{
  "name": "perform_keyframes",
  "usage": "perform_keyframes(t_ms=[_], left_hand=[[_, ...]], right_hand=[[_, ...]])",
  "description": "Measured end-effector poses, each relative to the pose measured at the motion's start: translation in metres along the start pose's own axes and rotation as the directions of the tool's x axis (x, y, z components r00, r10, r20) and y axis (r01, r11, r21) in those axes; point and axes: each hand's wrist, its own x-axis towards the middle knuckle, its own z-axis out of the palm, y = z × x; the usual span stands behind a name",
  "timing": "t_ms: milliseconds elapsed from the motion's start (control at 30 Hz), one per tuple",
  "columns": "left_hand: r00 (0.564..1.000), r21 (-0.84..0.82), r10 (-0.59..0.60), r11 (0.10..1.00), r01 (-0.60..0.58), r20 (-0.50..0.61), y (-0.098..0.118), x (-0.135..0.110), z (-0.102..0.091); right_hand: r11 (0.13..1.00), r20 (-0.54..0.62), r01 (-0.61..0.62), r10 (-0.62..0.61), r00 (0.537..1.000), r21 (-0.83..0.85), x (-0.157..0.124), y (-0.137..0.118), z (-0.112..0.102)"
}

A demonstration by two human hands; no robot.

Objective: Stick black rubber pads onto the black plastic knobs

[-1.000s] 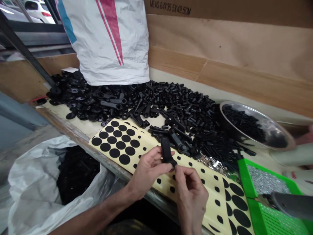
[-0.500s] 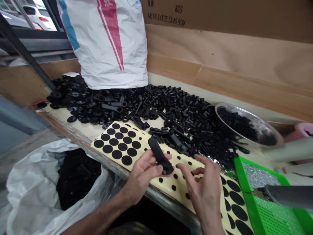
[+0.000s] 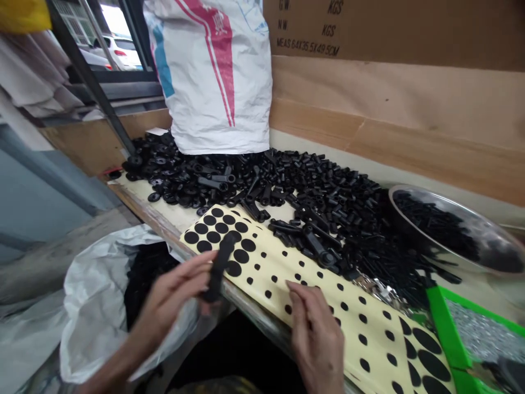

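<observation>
A long black plastic handle (image 3: pixel 218 276) is held in the left hand (image 3: pixel 170 303), and the grip is shut tight around it. The handle is held up at a tilt, just over the near edge of the table (image 3: pixel 158 219), and its top end is seen in front of a cream sheet of round black stickers (image 3: pixel 369 328). The right hand (image 3: pixel 315 339) is not holding anything. That grip is left open, and the hand is laid over the sheet, near its front edge. Big and small black dots are seen on the sheet, and some dots are gone from it at the far left, where only a few rows are seen close together. Behind the sheet, a big heap of small black plastic parts (image 3: pixel 311 208) is spread over the table, and more long black handles are mixed in with it. Flat round black parts (image 3: pixel 172 175) are piled at the left end of the heap, by a white woven sack (image 3: pixel 217 76) with red and blue stripes. A steel bowl (image 3: pixel 451 230) full of black rods is set at the right. A green tray (image 3: pixel 451 334) with tiny silver bits is seen at the lower right. A see-through plastic bag (image 3: pixel 98 306) of black parts (image 3: pixel 147 273) is seen below the table edge, under the left hand.
</observation>
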Motion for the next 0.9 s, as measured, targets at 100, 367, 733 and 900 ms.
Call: perform_keyframes(t_ms=[100, 367, 733, 900], left_hand=[[0.921, 0.587, 0.263, 0.808, -0.048, -0.286, 0.001, -0.008, -0.066], [0.749, 0.794, 0.549, 0.231, -0.563, 0.371, -0.016, 0.052, 0.010], [0.750, 0.761, 0.455, 0.209, -0.614, 0.480, -0.029, 0.083, 0.029], [0.755, 0.749, 0.443, 0.237, -0.618, 0.483, -0.027, 0.084, 0.028]], right_hand=[[0.988, -0.050, -0.120, 0.115, 0.992, -0.100, 0.004, 0.015, -0.009], [0.980, 0.164, 0.027, 0.006, 0.986, -0.197, 0.042, 0.001, 0.050], [0.995, 0.257, -0.081, 0.093, 0.962, -0.058, 0.064, 0.015, 0.089], [0.991, 0.329, -0.131, 0.116, 0.937, 0.024, 0.068, 0.016, 0.085]])
